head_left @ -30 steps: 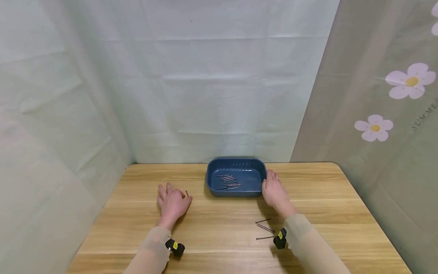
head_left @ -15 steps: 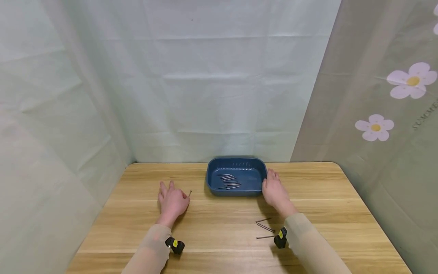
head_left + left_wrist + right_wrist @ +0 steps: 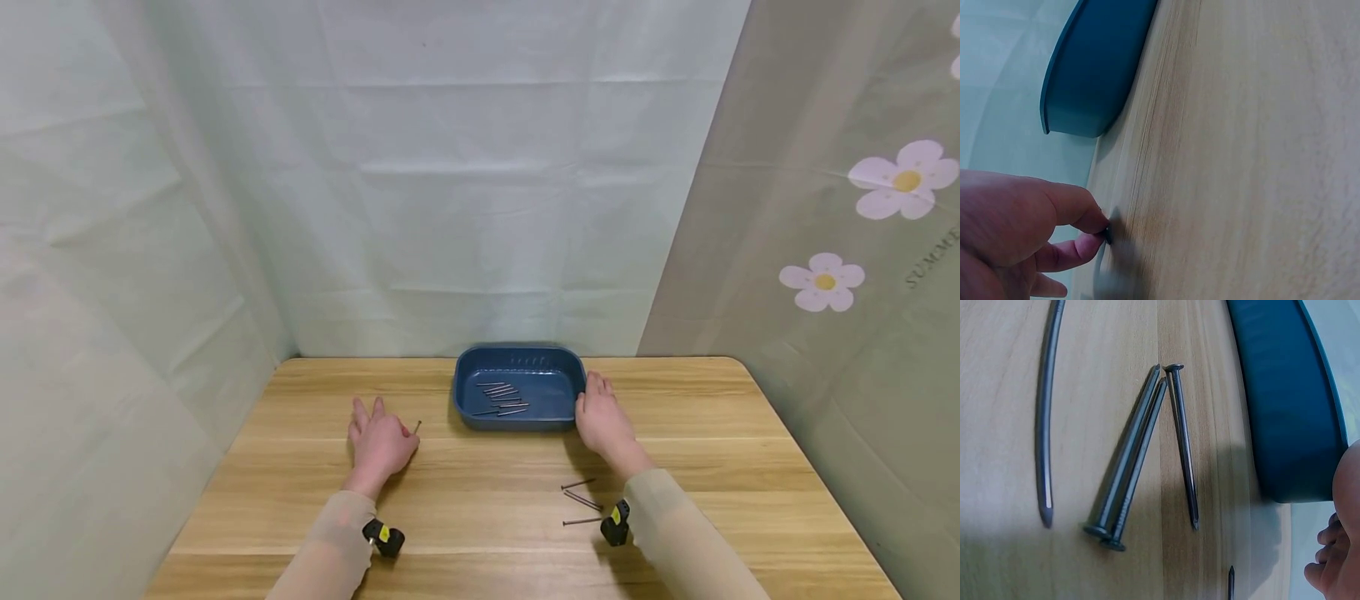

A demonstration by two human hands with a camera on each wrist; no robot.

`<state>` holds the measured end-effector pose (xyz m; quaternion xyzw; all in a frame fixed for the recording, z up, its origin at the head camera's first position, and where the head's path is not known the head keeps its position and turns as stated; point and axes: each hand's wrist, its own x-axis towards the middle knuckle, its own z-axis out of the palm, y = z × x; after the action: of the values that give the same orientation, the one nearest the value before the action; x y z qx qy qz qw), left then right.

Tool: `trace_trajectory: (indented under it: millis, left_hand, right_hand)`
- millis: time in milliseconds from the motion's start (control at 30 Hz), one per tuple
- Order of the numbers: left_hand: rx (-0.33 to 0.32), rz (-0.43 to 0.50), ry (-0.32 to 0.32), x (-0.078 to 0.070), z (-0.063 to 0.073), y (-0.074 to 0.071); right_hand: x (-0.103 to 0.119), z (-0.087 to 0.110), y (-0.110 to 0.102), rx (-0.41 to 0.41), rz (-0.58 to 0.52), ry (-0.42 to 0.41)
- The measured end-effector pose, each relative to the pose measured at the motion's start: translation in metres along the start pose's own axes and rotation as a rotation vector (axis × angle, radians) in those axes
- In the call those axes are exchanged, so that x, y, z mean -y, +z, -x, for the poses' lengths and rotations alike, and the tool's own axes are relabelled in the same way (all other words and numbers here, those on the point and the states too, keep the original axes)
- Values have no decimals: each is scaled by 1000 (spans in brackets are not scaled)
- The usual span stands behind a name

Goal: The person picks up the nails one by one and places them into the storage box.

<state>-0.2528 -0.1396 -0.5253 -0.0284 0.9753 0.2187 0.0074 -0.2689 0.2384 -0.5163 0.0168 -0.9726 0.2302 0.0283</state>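
Observation:
My left hand [image 3: 382, 443] pinches a dark nail [image 3: 417, 427] between thumb and forefinger, low over the table left of the blue dish. The left wrist view shows only a small dark end of it at the fingertips [image 3: 1094, 225]. The blue dish [image 3: 517, 423] holds several nails [image 3: 502, 392], lying mostly in its left half. At the dish's right end, my right hand [image 3: 602, 421] rests against the outer wall with fingers extended; part of that contact is hidden. Nearer me lie several loose nails [image 3: 581, 498], two of them side by side in the right wrist view.
The wooden table [image 3: 465, 500] runs back to a pale cloth hanging [image 3: 480, 208]. Another nail [image 3: 1231, 584] shows at the bottom of the right wrist view, beyond the loose group. Patterned cloth with flowers [image 3: 825, 282] hangs on the right side.
My left thumb and forefinger have closed on the nail, which now points up and right instead of leaning left. My right hand and the dish stay in place.

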Motion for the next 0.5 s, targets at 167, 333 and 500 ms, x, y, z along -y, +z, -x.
trace_trajectory:
  millis: [167, 333, 500]
  left_hand:
    - [3, -11, 8, 0, -1, 1]
    - [12, -18, 18, 0, -2, 1]
    - [12, -10, 29, 1, -5, 1]
  right_hand:
    - [0, 0, 0, -2, 4, -8]
    - [-1, 0, 1, -5, 12, -10]
    - [-1, 0, 1, -7, 12, -12]
